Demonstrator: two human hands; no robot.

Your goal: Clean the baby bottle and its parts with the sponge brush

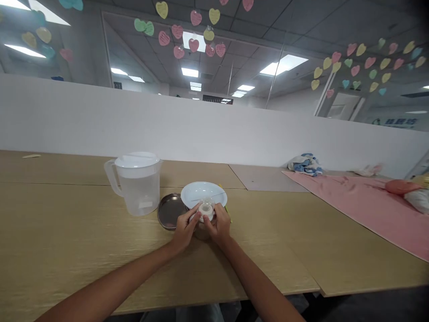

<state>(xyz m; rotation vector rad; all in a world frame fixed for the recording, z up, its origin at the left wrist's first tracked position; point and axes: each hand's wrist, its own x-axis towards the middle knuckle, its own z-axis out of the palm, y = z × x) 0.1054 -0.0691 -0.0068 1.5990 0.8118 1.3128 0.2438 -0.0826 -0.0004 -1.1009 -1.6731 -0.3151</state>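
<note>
Both of my hands grip a baby bottle (205,210), which has a white collar, a clear teat-like top and a see-through body. My left hand (186,227) closes on the collar from the left, thumb on its near side. From the right, my right hand (219,223) wraps the same collar, with its thumb close to the left one. The bottle's lower body is partly hidden by my fingers. Just behind it sits a white bowl (192,193) with a thin object lying across it. A round metal tray (170,212) lies beside my left hand.
A lidded clear plastic pitcher (140,188) stands left of the tray. Something yellow-green (228,213) shows past the bowl's right edge. On the right lie a pink cloth (362,201) and a blue-and-white cloth (305,164). A white wall (187,129) borders the table's (83,241) far side.
</note>
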